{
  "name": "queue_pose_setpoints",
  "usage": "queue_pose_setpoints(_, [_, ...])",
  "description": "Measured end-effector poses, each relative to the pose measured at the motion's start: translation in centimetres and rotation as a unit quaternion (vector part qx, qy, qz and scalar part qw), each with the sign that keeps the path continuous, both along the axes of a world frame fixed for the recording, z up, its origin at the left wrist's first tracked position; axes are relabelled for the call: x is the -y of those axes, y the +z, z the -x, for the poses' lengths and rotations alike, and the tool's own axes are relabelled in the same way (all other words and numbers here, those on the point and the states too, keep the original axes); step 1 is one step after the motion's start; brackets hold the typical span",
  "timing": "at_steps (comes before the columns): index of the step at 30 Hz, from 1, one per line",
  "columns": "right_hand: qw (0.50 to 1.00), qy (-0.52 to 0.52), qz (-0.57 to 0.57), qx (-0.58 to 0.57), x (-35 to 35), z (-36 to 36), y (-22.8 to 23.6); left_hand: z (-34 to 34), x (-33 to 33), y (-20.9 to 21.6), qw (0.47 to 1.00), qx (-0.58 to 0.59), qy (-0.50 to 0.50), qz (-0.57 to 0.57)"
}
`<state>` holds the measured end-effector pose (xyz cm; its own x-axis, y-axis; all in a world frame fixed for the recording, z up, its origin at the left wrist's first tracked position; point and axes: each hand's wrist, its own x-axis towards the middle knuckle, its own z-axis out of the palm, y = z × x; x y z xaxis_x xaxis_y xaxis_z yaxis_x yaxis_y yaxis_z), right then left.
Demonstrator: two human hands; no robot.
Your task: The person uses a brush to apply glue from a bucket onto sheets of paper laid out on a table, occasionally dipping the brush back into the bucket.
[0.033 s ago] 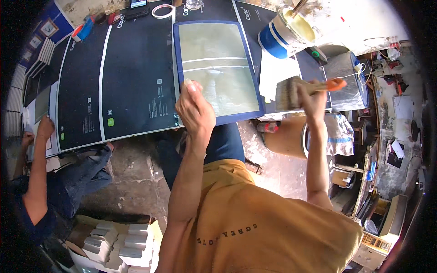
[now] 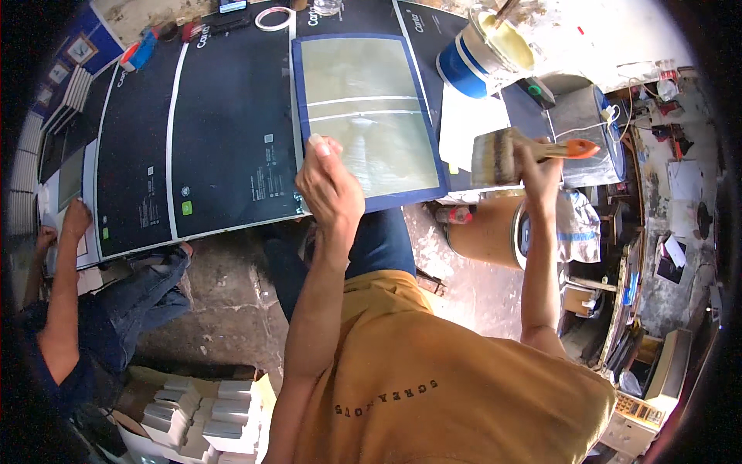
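Observation:
On the dark table lies a pale, glossy sheet with a blue border [image 2: 359, 73], crossed by two white lines. My left hand [image 2: 332, 182] is closed over its lower left edge, thumb up and fingers curled. What is in those fingers, if anything, is hidden. To the right of the sheet, my right hand [image 2: 539, 174] grips a wide paintbrush [image 2: 493, 157] by its wooden handle, whose orange end points right. The bristles point left, held above the table beside the sheet's right edge. Beyond them is a white paper [image 2: 468, 124].
A blue and white bucket [image 2: 468, 66] of pale yellow liquid stands far right with a stick in it. A tape roll [image 2: 275, 19] lies far back. At left, another person's hand [image 2: 76, 218] is at the table. A brown drum [image 2: 483, 232] stands below right.
My right hand and the paintbrush have shifted slightly to the right. My left hand stays at the sheet's edge, and the whole view has moved a little.

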<state>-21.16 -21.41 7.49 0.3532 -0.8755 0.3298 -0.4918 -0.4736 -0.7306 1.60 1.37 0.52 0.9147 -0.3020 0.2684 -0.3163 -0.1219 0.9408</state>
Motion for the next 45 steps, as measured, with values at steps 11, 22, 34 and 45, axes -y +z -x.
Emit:
queue_pose_setpoints(11, [0.99,0.048,-0.117,-0.062,-9.1,-3.9,-0.4,-0.1,0.0,-0.2,1.0,0.02,0.014,-0.014])
queue_pose_setpoints(22, [0.987,-0.049,-0.003,0.154,-6.4,2.1,5.3,-11.5,3.5,6.6,0.972,-0.056,-0.168,0.156])
queue_pose_setpoints(34, [0.874,0.315,0.334,-0.16,-9.3,-26.1,1.8,-22.9,17.3,8.1,0.729,0.01,-0.486,-0.482])
queue_pose_setpoints(45, [0.86,0.378,0.294,-0.174,-9.6,-27.7,1.4,-24.5,19.8,7.5,0.645,0.02,-0.582,-0.495])
